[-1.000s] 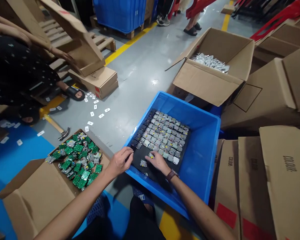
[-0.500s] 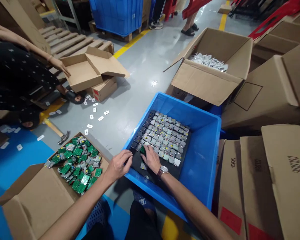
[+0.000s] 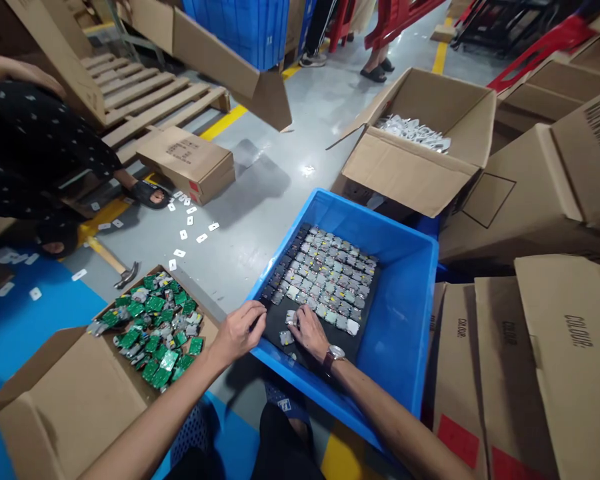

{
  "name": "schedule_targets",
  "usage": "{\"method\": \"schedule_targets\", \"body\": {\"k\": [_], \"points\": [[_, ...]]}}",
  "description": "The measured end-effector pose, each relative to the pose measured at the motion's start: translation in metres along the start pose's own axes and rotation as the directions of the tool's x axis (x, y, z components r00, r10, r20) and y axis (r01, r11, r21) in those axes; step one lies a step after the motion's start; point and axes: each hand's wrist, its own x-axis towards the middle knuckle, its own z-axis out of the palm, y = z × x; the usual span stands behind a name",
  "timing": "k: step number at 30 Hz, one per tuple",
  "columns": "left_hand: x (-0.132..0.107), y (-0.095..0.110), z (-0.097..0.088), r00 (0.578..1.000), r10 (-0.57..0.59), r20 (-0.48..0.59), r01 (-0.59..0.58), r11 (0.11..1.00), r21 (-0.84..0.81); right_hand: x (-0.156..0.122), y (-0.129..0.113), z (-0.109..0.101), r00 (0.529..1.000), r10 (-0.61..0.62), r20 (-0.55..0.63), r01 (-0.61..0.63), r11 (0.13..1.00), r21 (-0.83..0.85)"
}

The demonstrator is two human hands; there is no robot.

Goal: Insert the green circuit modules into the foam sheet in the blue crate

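Observation:
A blue plastic bin (image 3: 400,320) stands before me, with a black sheet (image 3: 280,310) inside it. Rows of small grey circuit board modules (image 3: 325,267) cover much of that sheet. My right hand (image 3: 311,331), a watch at its wrist, is in the bin with thumb and fingers closed on one grey-faced circuit board module (image 3: 291,317). Another loose module (image 3: 286,338) lies just below it. At the bin's left rim my left hand (image 3: 241,328) is closed, fingers curled toward the thumb; what they grip is hidden. Left of it, a carton holds jumbled green circuit boards (image 3: 155,327).
A hammer (image 3: 114,264) and scattered white pieces (image 3: 179,253) lie on the floor. Another person's leg (image 3: 55,127) is at the left, near a wooden pallet (image 3: 155,100). Cartons (image 3: 510,373) crowd the right side. A raised open carton (image 3: 220,57) hangs over the floor.
The module in my right hand showed green before and now shows its grey face, slightly lower in the bin. My left hand stays put. The open carton at upper left has been lifted off another box.

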Motion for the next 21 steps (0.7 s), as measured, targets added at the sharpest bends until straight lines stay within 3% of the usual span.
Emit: {"method": "schedule_targets", "body": {"k": [11, 21], "points": [[0.000, 0.000, -0.001, 1.000, -0.003, -0.001, 0.003, 1.000, -0.003, 0.028, -0.014, 0.012, 0.980, 0.083, -0.180, -0.058, 0.988, 0.143], [-0.002, 0.000, 0.002, 1.000, -0.025, -0.015, 0.025, 1.000, 0.002, -0.017, 0.004, -0.009, 0.989, 0.130, 0.066, -0.120, 0.984, -0.134]]}}
